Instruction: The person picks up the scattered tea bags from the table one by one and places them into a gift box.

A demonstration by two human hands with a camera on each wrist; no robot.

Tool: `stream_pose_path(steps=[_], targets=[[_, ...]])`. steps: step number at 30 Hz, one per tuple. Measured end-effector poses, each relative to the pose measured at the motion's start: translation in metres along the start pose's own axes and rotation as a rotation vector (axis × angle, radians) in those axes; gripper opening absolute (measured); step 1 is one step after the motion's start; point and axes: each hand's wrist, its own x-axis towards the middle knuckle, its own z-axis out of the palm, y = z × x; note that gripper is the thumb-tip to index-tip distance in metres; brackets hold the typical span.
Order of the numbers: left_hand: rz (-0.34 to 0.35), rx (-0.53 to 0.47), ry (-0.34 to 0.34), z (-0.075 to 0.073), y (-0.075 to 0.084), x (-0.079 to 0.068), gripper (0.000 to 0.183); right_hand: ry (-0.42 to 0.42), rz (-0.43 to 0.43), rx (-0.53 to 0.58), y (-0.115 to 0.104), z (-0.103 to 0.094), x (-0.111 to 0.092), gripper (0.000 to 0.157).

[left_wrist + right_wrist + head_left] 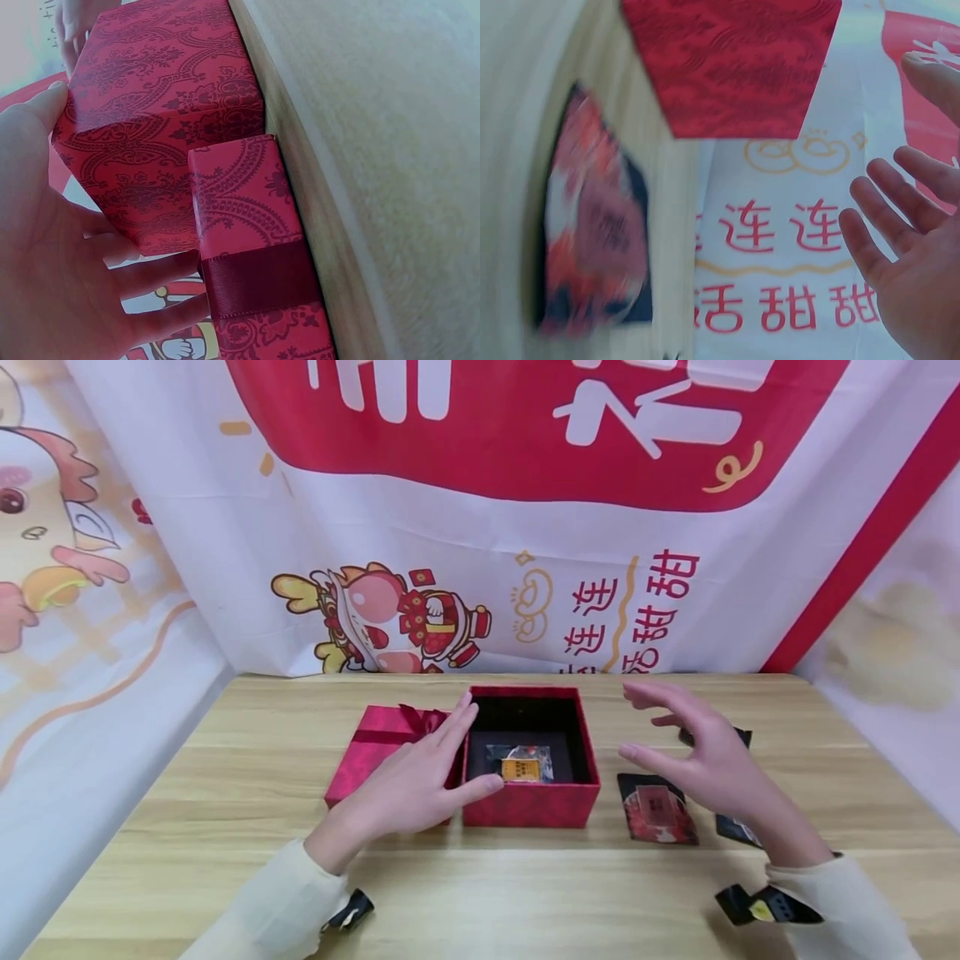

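One red box (pixel 527 807) sits on the surface (pixel 517 897), ribboned lid (pixel 369 760) at nine o'clock. The left hand (pixel 416 781), grip spread, touches the box; the right hand (pixel 705 760), grip wide and empty, hovers at three o'clock.

Cream sleeves (pixel 272 893), black wrist attachments (pixel 351 912)

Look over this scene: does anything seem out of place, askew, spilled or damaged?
Yes: the cloth backdrop behind the table looks turned sideways, its cartoon figure lying on its side. No spill or damage shows around the open box.
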Motion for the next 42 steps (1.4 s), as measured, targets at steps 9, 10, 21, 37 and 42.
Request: stream_pose_path(steps=[9, 10, 21, 37, 42], targets=[[-0.004, -0.019, -0.001, 0.003, 0.003, 0.002, 0.105, -0.055, 0.001, -0.059, 0.023, -0.015, -0.03, 0.075], [-0.007, -0.019, 0.0, 0.003, 0.003, 0.002, 0.105, -0.061, -0.004, -0.063, 0.025, -0.016, -0.032, 0.076], [-0.011, -0.012, 0.001, 0.001, 0.003, 0.0, 0.104, -0.156, 0.031, -0.092, 0.04, -0.015, -0.05, 0.081], [-0.006, -0.001, 0.008, 0.002, 0.002, 0.001, 0.105, -0.379, 0.153, -0.199, 0.052, -0.012, -0.054, 0.095], [-0.006, -0.008, 0.009, 0.002, 0.002, 0.001, 0.104, -0.398, 0.153, -0.206, 0.056, -0.01, -0.052, 0.097]])
